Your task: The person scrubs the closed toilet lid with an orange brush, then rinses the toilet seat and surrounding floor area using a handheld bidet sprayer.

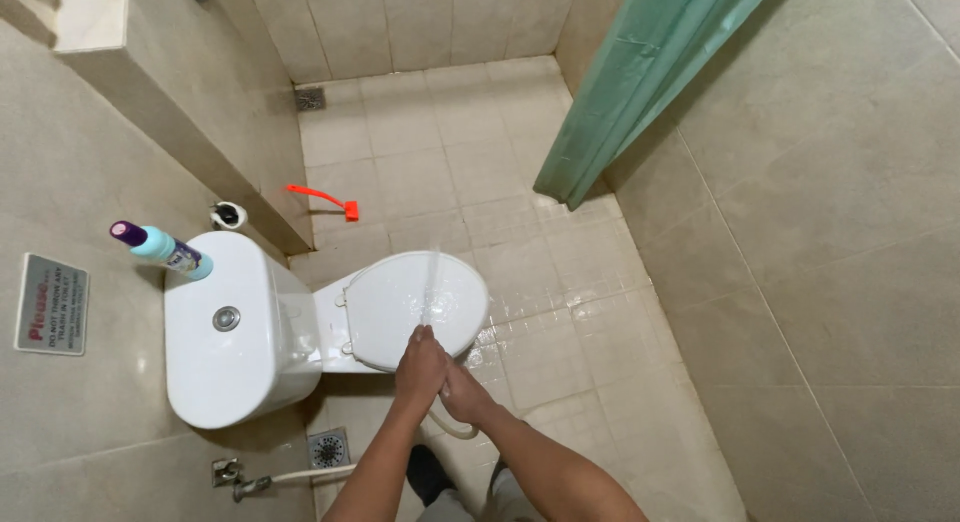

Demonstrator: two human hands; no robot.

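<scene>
Two hands, held together over the front edge of a white toilet: the left hand (420, 365) and right hand (462, 390) are both clenched around a spray nozzle that is almost wholly hidden inside the grip. A thin jet of water (432, 274) leaves the hands and runs across the closed toilet lid (395, 307), which shows wet patches. One pale hose (452, 427) loops down below the hands. One white cistern (230, 352) with a round flush button (226, 318), against the wall. One turquoise bottle (165, 248) with a purple cap, lying on the cistern top. One orange-handled brush (322, 199) on the tiled floor, well apart from the toilet. One floor drain (328, 448) beside the base. One green curtain (640, 82) hanging at the far side.
</scene>
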